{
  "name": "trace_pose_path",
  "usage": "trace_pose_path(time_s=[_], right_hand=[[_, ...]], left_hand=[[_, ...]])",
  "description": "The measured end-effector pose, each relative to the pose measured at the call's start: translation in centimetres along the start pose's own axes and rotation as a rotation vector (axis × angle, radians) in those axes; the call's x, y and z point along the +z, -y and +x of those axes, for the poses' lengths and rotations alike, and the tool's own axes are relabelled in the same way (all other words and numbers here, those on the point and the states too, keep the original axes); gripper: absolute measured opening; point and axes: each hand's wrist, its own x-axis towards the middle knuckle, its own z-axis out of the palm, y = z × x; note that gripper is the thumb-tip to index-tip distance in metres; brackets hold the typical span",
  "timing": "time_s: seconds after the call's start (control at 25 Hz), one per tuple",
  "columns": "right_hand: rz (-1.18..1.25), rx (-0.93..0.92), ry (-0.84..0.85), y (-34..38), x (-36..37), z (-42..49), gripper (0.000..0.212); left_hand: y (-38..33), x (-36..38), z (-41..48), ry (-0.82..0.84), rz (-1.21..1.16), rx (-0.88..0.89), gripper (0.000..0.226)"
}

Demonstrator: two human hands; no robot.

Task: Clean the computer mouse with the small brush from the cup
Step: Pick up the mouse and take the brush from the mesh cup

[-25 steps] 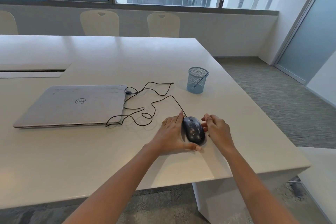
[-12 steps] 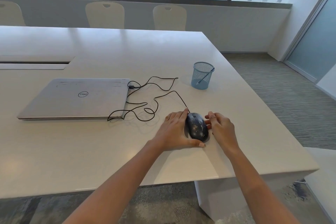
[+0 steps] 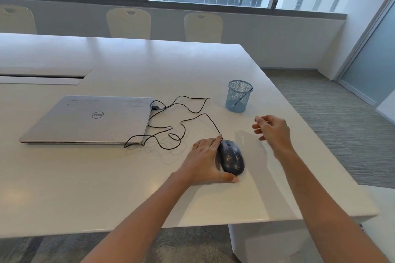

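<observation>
A dark computer mouse [image 3: 232, 157] with pale specks on its top lies on the white table [image 3: 149, 66] near its right front corner. My left hand [image 3: 204, 162] rests against the mouse's left side, fingers straight along it and thumb at its near end. My right hand [image 3: 272, 129] hovers in the air to the right of the mouse, between it and the cup, fingers loosely curled and holding nothing. A blue mesh cup [image 3: 239, 96] stands farther back, with the small brush [image 3: 242, 97] leaning inside it, its thin dark handle reaching the rim.
The mouse's black cable [image 3: 181, 123] loops across the table to a closed silver laptop [image 3: 89, 118] on the left. The table's right edge runs close to the cup. Three pale chairs [image 3: 128, 22] stand along the far side under the windows.
My right hand has lifted off the mouse's right side and moved up and to the right, toward the cup. My left hand stays against the mouse.
</observation>
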Motion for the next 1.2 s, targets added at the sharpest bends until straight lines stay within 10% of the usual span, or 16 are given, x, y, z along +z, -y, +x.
trace_pose_path(time_s=[0.8, 1.2], right_hand=[[-0.382, -0.168, -0.117, 4.6, 3.4, 13.1, 0.022], [-0.073, -0.101, -0.132, 4.0, 2.8, 13.0, 0.005]], left_hand=[[0.1, 0.6, 0.1, -0.043, -0.017, 0.008, 0.133], [-0.2, 0.1, 0.0, -0.037, -0.085, -0.027, 0.130]])
